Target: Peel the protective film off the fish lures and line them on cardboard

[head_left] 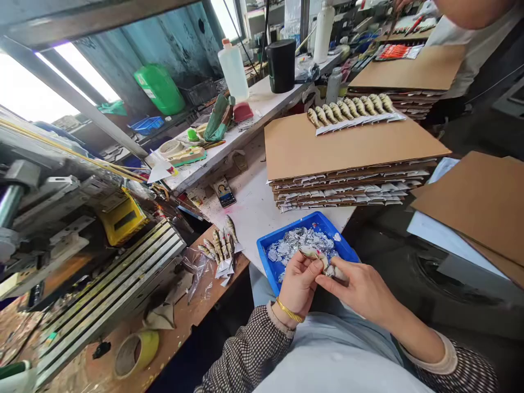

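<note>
Between my two hands is a small fish-shaped lure [313, 253], pale with a pinkish-red spot, partly covered by my fingers. My left hand [298, 284] pinches it between thumb and fingers. The fingers of my right hand [362, 286] are closed on its other end, where something whitish shows that I cannot make out. Directly below and behind the hands is a blue tray [268, 268] with crumpled silvery scraps [301, 243] in it. To the left, several similar fish lures [219, 244] lie on the brown bench corner, with small white papers [224, 269] at their ends.
Cardboard sheets [352, 150] form a layered stack, with a row of fish lures [350, 111] on top. More cardboard [478, 202] lies at right. A slotted metal machine bed [110, 284] and a tape roll [136, 353] are at left. Another person's arm [470, 11] shows at top right.
</note>
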`<state>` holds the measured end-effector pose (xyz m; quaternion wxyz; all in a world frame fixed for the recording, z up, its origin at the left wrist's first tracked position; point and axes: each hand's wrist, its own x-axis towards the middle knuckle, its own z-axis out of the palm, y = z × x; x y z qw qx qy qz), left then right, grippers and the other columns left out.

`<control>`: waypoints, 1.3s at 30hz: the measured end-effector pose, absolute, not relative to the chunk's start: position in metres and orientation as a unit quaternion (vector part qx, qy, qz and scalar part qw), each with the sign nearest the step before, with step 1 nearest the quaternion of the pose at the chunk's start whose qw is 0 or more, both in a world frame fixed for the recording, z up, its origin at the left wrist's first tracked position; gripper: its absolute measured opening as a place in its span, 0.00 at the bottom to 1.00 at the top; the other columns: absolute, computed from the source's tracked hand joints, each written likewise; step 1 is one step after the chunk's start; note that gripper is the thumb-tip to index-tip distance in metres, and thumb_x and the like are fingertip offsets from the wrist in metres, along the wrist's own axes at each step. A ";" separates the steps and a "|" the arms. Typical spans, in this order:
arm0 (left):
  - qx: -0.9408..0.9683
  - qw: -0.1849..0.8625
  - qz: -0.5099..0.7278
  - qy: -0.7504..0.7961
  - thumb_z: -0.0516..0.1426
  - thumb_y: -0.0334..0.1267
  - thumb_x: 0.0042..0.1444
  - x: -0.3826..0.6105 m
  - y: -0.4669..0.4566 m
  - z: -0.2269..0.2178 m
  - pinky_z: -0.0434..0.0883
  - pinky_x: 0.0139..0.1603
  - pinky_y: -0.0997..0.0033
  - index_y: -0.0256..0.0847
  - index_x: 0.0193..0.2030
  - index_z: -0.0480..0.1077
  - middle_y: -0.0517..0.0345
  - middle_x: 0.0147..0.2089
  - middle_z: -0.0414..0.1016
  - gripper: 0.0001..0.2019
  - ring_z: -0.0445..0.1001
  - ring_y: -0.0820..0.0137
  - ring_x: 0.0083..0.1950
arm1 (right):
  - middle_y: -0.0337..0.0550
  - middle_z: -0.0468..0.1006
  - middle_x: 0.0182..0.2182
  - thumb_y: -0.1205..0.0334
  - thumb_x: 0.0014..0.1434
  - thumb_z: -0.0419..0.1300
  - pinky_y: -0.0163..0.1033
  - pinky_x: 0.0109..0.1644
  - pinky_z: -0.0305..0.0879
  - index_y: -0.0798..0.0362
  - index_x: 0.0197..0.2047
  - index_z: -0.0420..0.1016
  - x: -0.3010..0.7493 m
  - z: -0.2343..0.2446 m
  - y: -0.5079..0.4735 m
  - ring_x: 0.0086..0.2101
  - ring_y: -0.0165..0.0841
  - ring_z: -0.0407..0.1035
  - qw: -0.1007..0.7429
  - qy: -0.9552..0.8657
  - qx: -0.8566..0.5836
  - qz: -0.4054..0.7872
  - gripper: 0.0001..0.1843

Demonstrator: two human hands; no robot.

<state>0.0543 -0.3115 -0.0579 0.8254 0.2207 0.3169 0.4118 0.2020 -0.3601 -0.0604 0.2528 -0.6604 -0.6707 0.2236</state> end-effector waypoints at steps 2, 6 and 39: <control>0.221 0.828 0.409 0.313 0.73 0.38 0.47 0.054 -0.310 -0.056 0.70 0.43 0.74 0.37 0.39 0.76 0.58 0.37 0.76 0.16 0.73 0.75 0.37 | 0.30 0.57 0.18 0.31 0.68 0.50 0.36 0.26 0.44 0.48 0.26 0.51 0.201 -0.061 -0.360 0.20 0.28 0.51 0.262 -0.685 -0.655 0.182 0.32; 0.229 0.831 0.404 0.305 0.73 0.39 0.47 0.055 -0.308 -0.056 0.69 0.42 0.74 0.37 0.40 0.76 0.59 0.36 0.76 0.17 0.72 0.75 0.35 | 0.31 0.60 0.18 0.32 0.69 0.48 0.36 0.25 0.46 0.48 0.26 0.53 0.201 -0.062 -0.361 0.19 0.29 0.55 0.281 -0.702 -0.639 0.142 0.32; 0.157 0.748 0.512 0.393 0.74 0.42 0.45 0.044 -0.286 -0.064 0.71 0.34 0.78 0.42 0.41 0.74 0.65 0.35 0.74 0.20 0.72 0.79 0.32 | 0.40 0.79 0.32 0.61 0.66 0.60 0.35 0.37 0.71 0.49 0.33 0.73 0.198 -0.063 -0.360 0.32 0.33 0.74 0.515 -0.566 -0.618 0.179 0.08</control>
